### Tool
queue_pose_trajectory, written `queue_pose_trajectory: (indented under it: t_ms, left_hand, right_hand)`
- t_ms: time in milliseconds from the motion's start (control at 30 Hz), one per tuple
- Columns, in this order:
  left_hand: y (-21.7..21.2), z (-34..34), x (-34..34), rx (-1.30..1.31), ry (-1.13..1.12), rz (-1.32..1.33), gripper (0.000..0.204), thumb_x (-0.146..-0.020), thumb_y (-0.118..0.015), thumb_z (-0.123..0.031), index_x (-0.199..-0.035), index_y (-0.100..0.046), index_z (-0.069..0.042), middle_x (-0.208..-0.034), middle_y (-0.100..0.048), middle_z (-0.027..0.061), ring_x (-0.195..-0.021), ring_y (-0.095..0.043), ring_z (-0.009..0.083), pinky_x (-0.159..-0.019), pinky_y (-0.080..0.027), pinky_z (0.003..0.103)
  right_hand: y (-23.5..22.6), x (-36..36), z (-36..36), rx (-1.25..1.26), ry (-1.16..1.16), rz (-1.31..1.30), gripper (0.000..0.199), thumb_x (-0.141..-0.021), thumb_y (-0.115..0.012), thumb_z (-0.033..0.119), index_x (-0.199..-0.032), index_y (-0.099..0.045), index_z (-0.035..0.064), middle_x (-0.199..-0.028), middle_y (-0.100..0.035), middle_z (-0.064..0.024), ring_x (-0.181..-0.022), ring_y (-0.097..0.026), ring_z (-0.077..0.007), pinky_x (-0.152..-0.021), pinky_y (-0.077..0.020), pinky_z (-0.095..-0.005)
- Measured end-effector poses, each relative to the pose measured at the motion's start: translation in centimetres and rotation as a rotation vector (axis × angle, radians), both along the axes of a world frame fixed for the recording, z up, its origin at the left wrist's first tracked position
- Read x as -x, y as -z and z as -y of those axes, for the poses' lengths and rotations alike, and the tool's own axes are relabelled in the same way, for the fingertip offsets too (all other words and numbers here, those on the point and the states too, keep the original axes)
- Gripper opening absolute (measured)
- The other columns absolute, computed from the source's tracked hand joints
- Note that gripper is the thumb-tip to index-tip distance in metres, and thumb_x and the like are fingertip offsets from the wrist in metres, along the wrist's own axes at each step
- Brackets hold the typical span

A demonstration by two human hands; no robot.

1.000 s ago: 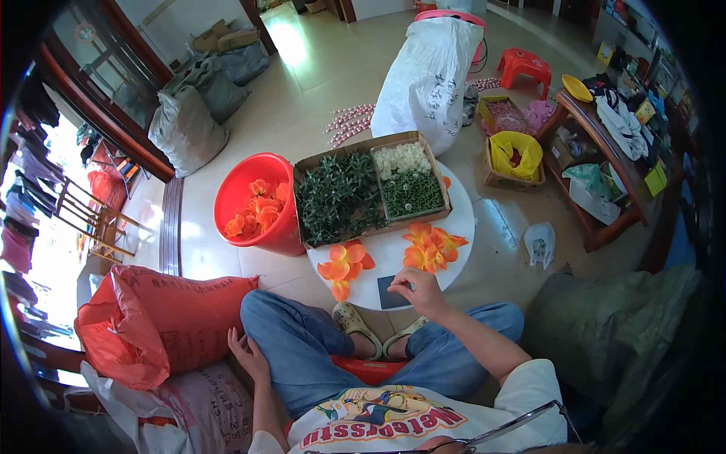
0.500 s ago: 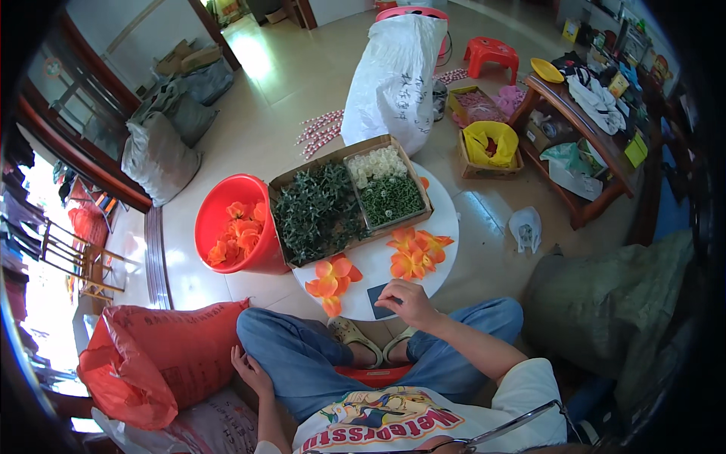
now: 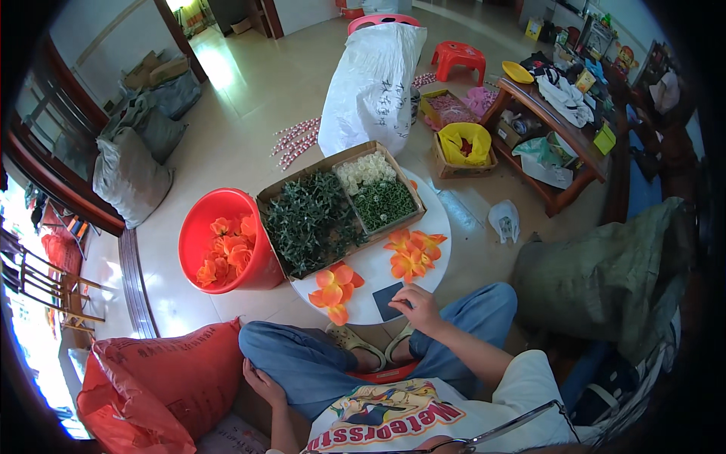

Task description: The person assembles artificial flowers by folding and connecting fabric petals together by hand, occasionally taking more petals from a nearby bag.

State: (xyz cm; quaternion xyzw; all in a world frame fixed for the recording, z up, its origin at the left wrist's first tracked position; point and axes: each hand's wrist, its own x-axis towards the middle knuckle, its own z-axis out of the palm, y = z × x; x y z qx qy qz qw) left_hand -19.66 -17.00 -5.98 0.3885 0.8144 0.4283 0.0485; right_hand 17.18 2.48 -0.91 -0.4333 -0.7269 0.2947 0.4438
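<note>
At the centre of the view, one round white table [image 3: 435, 227] served as the dial, twelve pointing away from the seated person. Two clusters of broad orange petals lay on it, one [image 3: 334, 293] at seven o'clock, the other [image 3: 414, 253] between three and four. One dark, flat, square piece [image 3: 387, 303] lay near six. The right hand [image 3: 416, 309] hung at five o'clock, just beside that square, its thumb and fingers drawn together; whether they pinched anything could not be told. The left hand [image 3: 263, 382], well out at seven, rested with loose fingers against the blue-jeaned left leg [image 3: 291, 363].

One shallow brown cardboard tray [image 3: 321, 266] spanned ten to one, holding dark green foliage [image 3: 314, 216] and one clear rectangular box of small white and green sprigs [image 3: 378, 189]. One round red plastic bucket [image 3: 195, 250] stood at nine with orange blooms [image 3: 227, 250] inside, too overlapped to count.

A third orange piece [image 3: 414, 184] showed only as a sliver past the tray at one o'clock. The right hand covered part of the square's edge, and the lower frame cut off one bulging red sack [image 3: 159, 371] at eight.
</note>
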Motion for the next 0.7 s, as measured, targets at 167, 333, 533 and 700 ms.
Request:
queue_pose_trajectory:
  t_ms: [167, 333, 533, 700]
  left_hand:
    - [0.8, 0.2, 0.8, 0.000, -0.032, 0.016, 0.037, -0.094, -0.036, -0.008, -0.127, -0.043, 0.004, -0.127, -0.046, 0.0208, -0.119, -0.045, 0.0309, -0.102, -0.035, 0.037]
    - [1.1, 0.4, 1.3, -0.012, -0.053, 0.047, 0.037, -0.093, -0.036, -0.008, -0.128, -0.042, 0.004, -0.128, -0.045, 0.0202, -0.119, -0.045, 0.0301, -0.102, -0.034, 0.037]
    - [0.9, -0.6, 1.0, -0.014, -0.053, 0.057, 0.038, -0.093, -0.038, -0.007, -0.128, -0.042, 0.004, -0.129, -0.044, 0.0205, -0.120, -0.044, 0.0305, -0.103, -0.034, 0.038]
    - [0.3, -1.5, 0.5, -0.044, -0.051, 0.067, 0.038, -0.092, -0.039, -0.005, -0.128, -0.042, 0.004, -0.130, -0.043, 0.0207, -0.120, -0.044, 0.0312, -0.102, -0.034, 0.039]
  right_hand:
    - [-0.6, -1.3, 0.4, -0.011, 0.173, 0.039, 0.021, -0.075, -0.070, 0.003, -0.093, -0.060, 0.0037, -0.084, -0.059, -0.0093, -0.070, -0.059, -0.0253, -0.061, -0.0490, -0.0325]
    - [1.1, -3.5, -2.0, -0.259, 0.171, 0.595, 0.019, -0.075, -0.062, 0.007, -0.094, -0.062, 0.0047, -0.096, -0.058, -0.0075, -0.091, -0.056, -0.0252, -0.072, -0.0469, -0.0359]
    - [1.8, -3.9, -5.5, -0.416, 0.101, 0.951, 0.018, -0.073, -0.059, 0.012, -0.089, -0.063, 0.0067, -0.099, -0.057, -0.0057, -0.098, -0.051, -0.0238, -0.081, -0.0418, -0.0365]
    - [1.6, -4.6, -6.3, -0.257, 0.061, 0.843, 0.016, -0.072, -0.061, 0.015, -0.086, -0.065, 0.0063, -0.090, -0.056, -0.0048, -0.093, -0.050, -0.0224, -0.079, -0.0408, -0.0363]
